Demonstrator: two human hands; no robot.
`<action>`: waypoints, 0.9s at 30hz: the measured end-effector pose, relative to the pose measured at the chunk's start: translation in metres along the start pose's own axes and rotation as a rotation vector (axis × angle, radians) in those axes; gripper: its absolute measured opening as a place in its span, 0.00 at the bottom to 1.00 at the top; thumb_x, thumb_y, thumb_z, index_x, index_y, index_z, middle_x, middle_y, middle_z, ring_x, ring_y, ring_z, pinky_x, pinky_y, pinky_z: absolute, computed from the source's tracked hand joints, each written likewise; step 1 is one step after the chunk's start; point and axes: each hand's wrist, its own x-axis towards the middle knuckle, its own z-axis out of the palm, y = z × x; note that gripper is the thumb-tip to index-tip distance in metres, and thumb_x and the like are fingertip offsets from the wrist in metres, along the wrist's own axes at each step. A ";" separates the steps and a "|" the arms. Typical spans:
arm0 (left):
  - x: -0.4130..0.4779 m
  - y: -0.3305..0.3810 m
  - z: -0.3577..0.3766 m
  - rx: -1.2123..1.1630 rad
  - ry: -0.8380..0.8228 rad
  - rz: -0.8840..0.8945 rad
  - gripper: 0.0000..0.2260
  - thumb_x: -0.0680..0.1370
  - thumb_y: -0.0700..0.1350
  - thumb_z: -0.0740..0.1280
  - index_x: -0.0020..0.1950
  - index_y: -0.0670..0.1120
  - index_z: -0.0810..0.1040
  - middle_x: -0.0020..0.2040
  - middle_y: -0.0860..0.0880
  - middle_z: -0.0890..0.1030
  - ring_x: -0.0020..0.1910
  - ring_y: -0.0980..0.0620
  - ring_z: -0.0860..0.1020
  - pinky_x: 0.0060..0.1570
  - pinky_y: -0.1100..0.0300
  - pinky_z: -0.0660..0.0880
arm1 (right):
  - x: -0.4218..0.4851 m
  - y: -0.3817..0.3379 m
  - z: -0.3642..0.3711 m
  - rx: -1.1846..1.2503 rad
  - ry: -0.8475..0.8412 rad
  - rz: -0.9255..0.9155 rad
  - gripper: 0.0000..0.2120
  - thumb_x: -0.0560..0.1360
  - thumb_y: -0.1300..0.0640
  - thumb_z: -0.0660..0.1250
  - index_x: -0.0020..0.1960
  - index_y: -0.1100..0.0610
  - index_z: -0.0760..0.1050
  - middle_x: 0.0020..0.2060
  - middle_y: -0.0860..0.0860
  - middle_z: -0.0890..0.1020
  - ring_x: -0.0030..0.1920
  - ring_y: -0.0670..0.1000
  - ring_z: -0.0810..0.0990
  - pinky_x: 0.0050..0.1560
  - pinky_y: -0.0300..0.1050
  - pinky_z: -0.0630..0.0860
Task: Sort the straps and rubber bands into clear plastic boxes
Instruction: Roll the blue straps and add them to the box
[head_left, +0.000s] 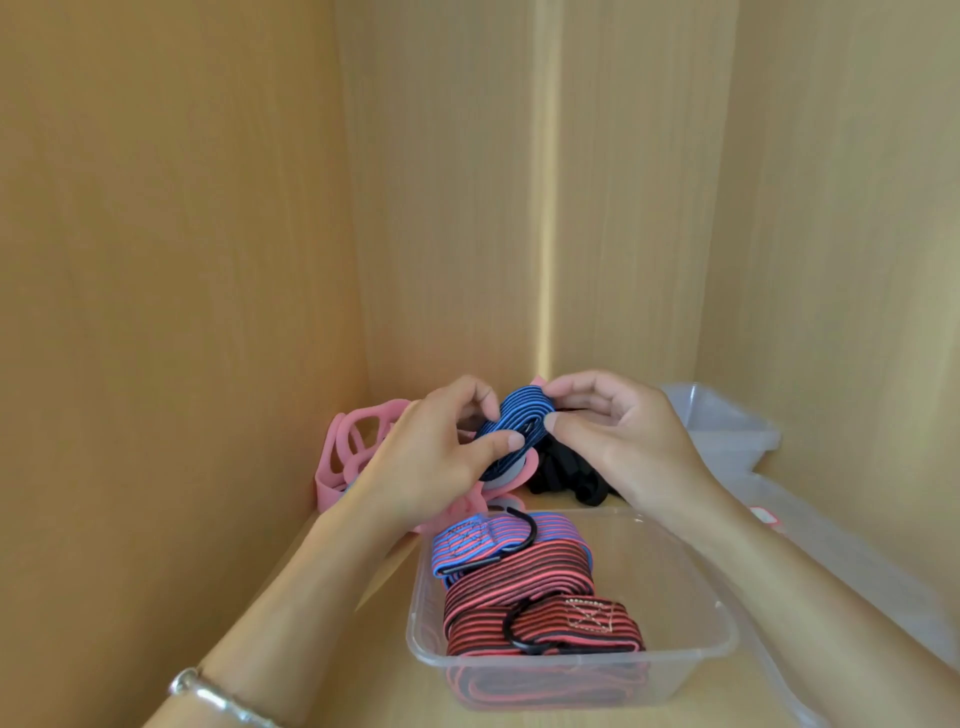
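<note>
A folded blue and black striped strap (511, 431) is held up between both hands above the shelf. My left hand (436, 462) pinches its near end with thumb and fingers. My right hand (618, 436) pinches its far end. Below them stands a clear plastic box (691, 623) holding a blue and red striped strap (483, 540) and red and black striped straps (535, 603) with black hooks. A pile of black bands (566, 475) lies behind the box, partly hidden by my right hand.
Pink silicone pieces (353, 447) lean in the back left corner. A second clear box (727, 426) sits at the back right, and a clear lid (852, 551) lies along the right. Wooden cabinet walls close in on the left, back and right.
</note>
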 end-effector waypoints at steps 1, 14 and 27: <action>0.001 0.000 -0.001 0.032 0.004 0.008 0.10 0.71 0.48 0.72 0.44 0.56 0.71 0.43 0.53 0.84 0.43 0.46 0.82 0.49 0.45 0.78 | 0.000 0.000 0.000 0.001 -0.004 -0.010 0.14 0.72 0.71 0.68 0.45 0.51 0.79 0.48 0.52 0.85 0.48 0.47 0.84 0.54 0.40 0.79; 0.002 -0.002 0.005 -0.017 0.068 0.061 0.17 0.72 0.37 0.73 0.50 0.57 0.75 0.46 0.61 0.82 0.46 0.63 0.81 0.51 0.66 0.76 | 0.000 -0.003 0.000 0.053 -0.059 -0.104 0.12 0.73 0.70 0.69 0.45 0.53 0.78 0.41 0.44 0.85 0.43 0.40 0.82 0.46 0.31 0.76; 0.002 0.009 0.008 -0.582 0.204 -0.001 0.21 0.77 0.33 0.65 0.62 0.56 0.72 0.49 0.47 0.81 0.48 0.48 0.82 0.45 0.50 0.82 | -0.003 0.004 0.002 -0.129 -0.216 -0.073 0.18 0.76 0.69 0.65 0.50 0.44 0.73 0.55 0.45 0.80 0.52 0.42 0.81 0.63 0.48 0.75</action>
